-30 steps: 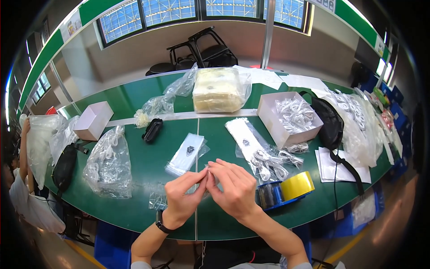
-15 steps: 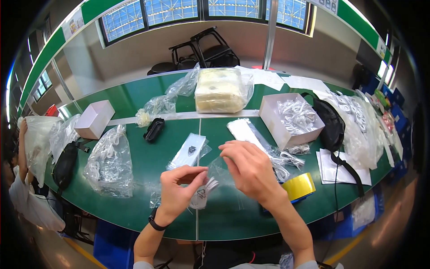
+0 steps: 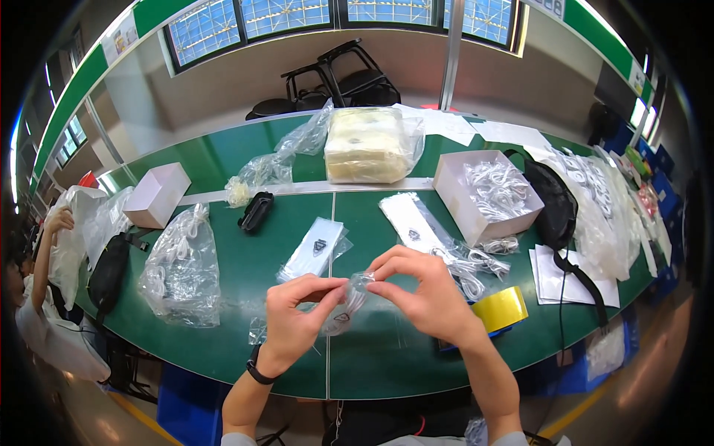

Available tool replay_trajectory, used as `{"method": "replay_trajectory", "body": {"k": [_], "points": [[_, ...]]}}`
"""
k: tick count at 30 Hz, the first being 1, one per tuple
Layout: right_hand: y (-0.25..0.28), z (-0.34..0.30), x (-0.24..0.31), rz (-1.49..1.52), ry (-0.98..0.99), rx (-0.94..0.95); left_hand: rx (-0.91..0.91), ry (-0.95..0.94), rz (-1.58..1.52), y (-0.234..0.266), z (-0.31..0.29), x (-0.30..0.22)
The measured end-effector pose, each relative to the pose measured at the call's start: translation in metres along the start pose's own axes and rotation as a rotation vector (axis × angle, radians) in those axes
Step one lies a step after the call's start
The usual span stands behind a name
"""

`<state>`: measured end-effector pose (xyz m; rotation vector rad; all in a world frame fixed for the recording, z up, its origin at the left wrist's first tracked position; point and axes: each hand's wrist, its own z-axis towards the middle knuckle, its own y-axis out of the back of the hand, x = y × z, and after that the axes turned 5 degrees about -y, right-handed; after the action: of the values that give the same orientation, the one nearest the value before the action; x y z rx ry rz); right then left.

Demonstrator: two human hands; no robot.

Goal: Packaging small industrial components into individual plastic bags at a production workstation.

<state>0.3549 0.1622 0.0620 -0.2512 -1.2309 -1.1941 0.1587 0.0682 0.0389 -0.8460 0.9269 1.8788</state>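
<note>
Between my hands hangs a small clear plastic bag (image 3: 343, 318) with a dark printed mark and a white cable inside. My left hand (image 3: 296, 316), with a black band at its wrist, pinches the bag's left upper edge between thumb and fingers. My right hand (image 3: 425, 293) pinches the top of the same bag from the other side. Just beyond my hands lies a stack of flat clear bags (image 3: 311, 249). Farther right is a pile of white items in clear bags (image 3: 410, 221), with bundled white cables (image 3: 468, 282) beside it.
A roll of yellow tape (image 3: 500, 308) stands by my right forearm. Behind it is a white box (image 3: 476, 212) of white cables. A wrapped cream-coloured block (image 3: 364, 152) sits at the back, a black object (image 3: 256, 212) nearer. At far left, another person's hand (image 3: 61, 219) holds clear plastic.
My right hand has come down and left, and its fingers have closed on the bag's top. The bag has tilted and risen slightly. The other person's hand at far left has shifted.
</note>
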Motion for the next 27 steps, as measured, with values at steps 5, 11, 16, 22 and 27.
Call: {"method": "replay_trajectory", "body": {"k": [5, 11, 16, 22, 27], "points": [[0.027, 0.005, 0.001, -0.025, 0.048, 0.13, 0.1, -0.031, -0.002, 0.004, 0.003, -0.001], [0.031, 0.001, 0.011, -0.284, 0.1, 0.043, 0.228, -0.067, 0.025, 0.004, 0.005, -0.004], [0.037, -0.005, 0.001, -0.271, 0.083, -0.178, 0.105, 0.109, -0.137, 0.001, 0.0, 0.002], [0.001, -0.021, -0.008, 0.229, -0.332, -0.037, 0.007, 0.109, -0.23, -0.004, -0.002, 0.011], [-0.018, -0.019, -0.012, 0.412, -0.138, -0.11, 0.008, 0.121, -0.291, -0.002, -0.003, 0.011]]}}
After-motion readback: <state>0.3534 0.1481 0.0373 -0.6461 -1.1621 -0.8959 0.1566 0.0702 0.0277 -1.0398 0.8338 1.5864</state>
